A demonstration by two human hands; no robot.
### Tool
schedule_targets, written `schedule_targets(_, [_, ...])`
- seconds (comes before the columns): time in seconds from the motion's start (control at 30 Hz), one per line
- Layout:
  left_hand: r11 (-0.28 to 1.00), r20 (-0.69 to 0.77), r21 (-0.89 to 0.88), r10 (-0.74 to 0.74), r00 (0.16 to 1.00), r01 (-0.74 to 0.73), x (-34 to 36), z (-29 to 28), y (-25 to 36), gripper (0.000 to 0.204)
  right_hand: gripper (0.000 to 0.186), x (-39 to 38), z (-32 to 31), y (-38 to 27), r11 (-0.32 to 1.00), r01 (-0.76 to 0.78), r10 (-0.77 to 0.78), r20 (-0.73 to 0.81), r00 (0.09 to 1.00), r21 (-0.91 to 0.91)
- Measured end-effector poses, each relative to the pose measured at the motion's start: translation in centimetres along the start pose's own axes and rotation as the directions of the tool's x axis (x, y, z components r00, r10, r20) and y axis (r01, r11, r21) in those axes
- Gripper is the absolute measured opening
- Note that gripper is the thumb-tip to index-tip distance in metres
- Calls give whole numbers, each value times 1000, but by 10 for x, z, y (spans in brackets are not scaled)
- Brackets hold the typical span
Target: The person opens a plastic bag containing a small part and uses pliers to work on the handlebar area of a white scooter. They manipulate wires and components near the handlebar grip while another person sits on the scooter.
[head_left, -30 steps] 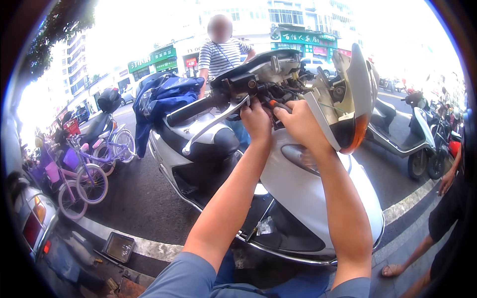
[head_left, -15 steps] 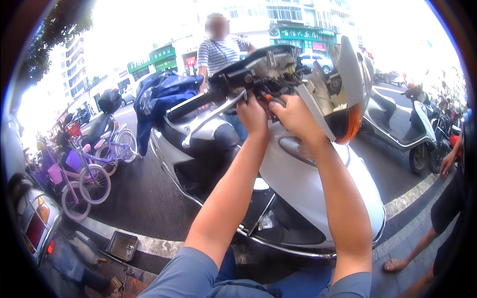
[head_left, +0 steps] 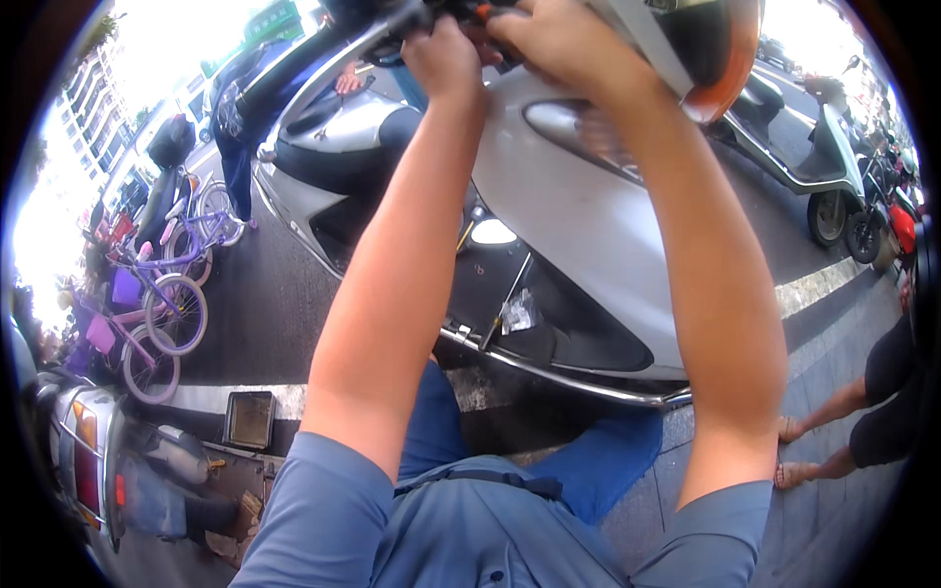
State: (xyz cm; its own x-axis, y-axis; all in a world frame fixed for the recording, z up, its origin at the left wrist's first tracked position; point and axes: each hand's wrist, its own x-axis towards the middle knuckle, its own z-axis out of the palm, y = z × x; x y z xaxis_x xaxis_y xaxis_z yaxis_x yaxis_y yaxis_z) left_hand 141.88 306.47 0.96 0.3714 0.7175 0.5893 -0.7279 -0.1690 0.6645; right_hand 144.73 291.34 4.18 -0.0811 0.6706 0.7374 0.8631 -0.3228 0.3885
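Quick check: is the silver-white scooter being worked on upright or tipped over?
Upright: the scooter stands with its black-and-silver seat facing up and its black footboard below.

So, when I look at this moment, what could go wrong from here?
The orange-handled tool at the right hand might slip and hurt the left hand, which is very close. The orange lamp is near the right forearm, so an arm movement could knock it. The screwdriver-like tool on the footboard seems loose and might roll off.
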Motion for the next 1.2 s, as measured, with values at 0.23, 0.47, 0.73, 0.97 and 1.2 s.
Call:
schedule_targets(0.23, [982, -60, 133, 147, 987, -138, 6, 4, -5, 26, 38, -1, -18, -1, 537, -569, 446, 363, 818, 622])
schedule_targets(0.47, [953, -150, 260, 202, 968, -158, 11, 7, -4, 27, 19, -14, -2, 0, 988, 23, -34, -77, 996, -150])
schedule_targets(0.73, [996, -136, 95, 7, 991, 6, 14, 3, -9, 27, 21, -7, 13, 5, 987, -151, 150, -18, 989, -59])
schedule_targets(0.97, [997, -102, 80, 11, 995, -2, 9, 1, -4, 25, 29, -2, 0, -7, 951, -269, 272, -4, 962, 153])
schedule_targets(1.2, [995, -134, 89, 62, 989, -50, 11, 4, -6, 25, 31, -2, -17, -11, 917, -347, 328, 127, 936, 196])
